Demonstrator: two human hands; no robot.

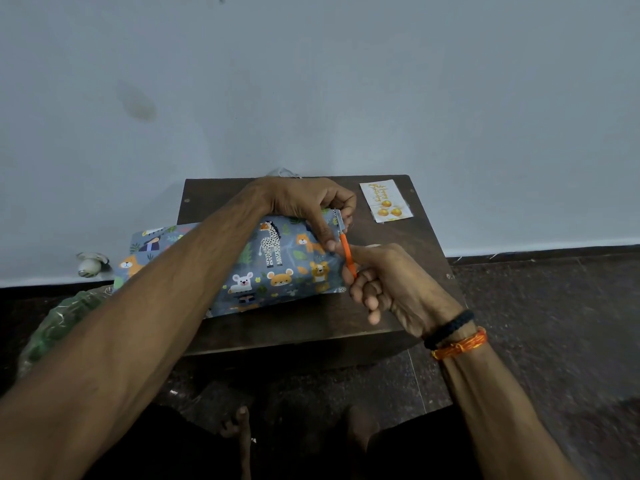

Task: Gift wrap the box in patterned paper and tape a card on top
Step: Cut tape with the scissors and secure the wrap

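Observation:
A box wrapped in blue animal-patterned paper (pixel 277 258) lies across a small dark wooden table (pixel 391 244). My left hand (pixel 311 202) reaches over the box and pinches the paper at its right end. My right hand (pixel 384 282) grips an orange-handled tool (pixel 347 252), apparently scissors or a cutter, with its tip at the paper edge by my left fingers. A white card with gold balls and gold writing (pixel 386 200) lies flat at the table's back right corner.
A pale wall stands directly behind the table. A green plastic bag (pixel 62 323) lies on the dark floor at the left, and a small white object (pixel 90 264) sits by the skirting. My feet (pixel 239 427) are below the table's front edge.

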